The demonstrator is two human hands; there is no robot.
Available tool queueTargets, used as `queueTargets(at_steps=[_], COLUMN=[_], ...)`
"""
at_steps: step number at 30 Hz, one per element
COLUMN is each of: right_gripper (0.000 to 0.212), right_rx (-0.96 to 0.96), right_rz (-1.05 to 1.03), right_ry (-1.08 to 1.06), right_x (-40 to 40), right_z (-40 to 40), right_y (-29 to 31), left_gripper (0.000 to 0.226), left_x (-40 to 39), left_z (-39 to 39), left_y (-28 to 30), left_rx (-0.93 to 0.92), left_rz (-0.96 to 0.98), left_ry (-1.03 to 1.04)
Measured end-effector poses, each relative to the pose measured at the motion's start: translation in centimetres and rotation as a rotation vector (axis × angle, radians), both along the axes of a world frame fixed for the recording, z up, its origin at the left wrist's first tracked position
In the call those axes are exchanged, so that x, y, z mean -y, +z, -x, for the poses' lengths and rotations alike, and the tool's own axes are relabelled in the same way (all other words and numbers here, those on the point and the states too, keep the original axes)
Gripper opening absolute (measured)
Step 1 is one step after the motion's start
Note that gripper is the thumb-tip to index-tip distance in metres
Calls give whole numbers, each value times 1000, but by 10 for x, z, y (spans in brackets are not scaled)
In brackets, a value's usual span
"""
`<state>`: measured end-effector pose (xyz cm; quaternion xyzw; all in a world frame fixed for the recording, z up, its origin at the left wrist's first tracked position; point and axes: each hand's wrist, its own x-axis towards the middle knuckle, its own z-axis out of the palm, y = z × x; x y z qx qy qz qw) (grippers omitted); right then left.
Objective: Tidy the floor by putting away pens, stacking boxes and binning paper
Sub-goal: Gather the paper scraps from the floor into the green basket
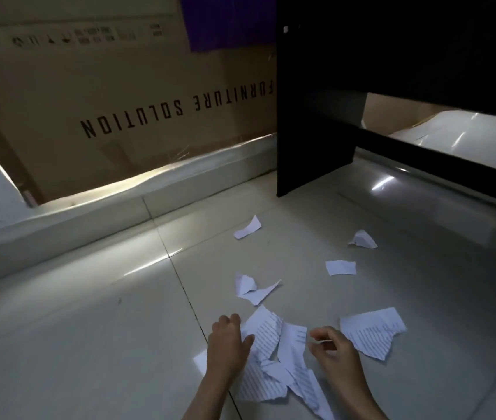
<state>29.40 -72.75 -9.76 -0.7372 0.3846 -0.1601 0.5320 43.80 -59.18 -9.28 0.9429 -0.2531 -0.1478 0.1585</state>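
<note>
Where the torn lined paper (274, 356) lay heaped nearest on the floor (89, 344), the left hand (228, 338) pressed flat on its edge, fingers spread; the right hand (328, 347) hovered beside it, loosely curled, holding nothing. Scraps: light, limp, easily torn; best swept together, then pinched. Farther: loose scraps (340, 267), dark cabinet (316, 140), cardboard box (119, 101).

A dim room had a glossy tiled floor (89, 328), a cardboard sheet (104, 101) at ten o'clock and a black desk (392, 56) at one o'clock.
</note>
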Motion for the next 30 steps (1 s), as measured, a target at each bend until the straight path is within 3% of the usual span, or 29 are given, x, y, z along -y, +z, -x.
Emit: queueTargets(at_steps=[6, 12, 15, 18, 20, 23, 30], right_gripper=[22, 17, 34, 60, 65, 61, 31], right_rx=[-22, -52, -122, -226, -293, -363, -351], right_rz=[10, 53, 123, 215, 303, 260, 165], right_ry=[9, 56, 154, 264, 309, 315, 235], right_x=[18, 21, 23, 22, 20, 20, 22], right_z=[-5, -25, -34, -37, -40, -50, -59], right_y=[-15, -27, -34, -42, -45, -43, -29], left_gripper=[53, 51, 41, 36, 37, 32, 10], left_x=[16, 20, 20, 14, 7, -7, -34], left_z=[-6, -26, -30, -31, -29, -27, -22], left_y=[-27, -38, -38, -39, -39, -30, -14], left_rx=[73, -119, -155, -189, -274, -350, -335], left_rz=[-235, -205, -157, -19, 184, 443, 682], left_ry=[-35, 32, 38, 52, 87, 175, 257])
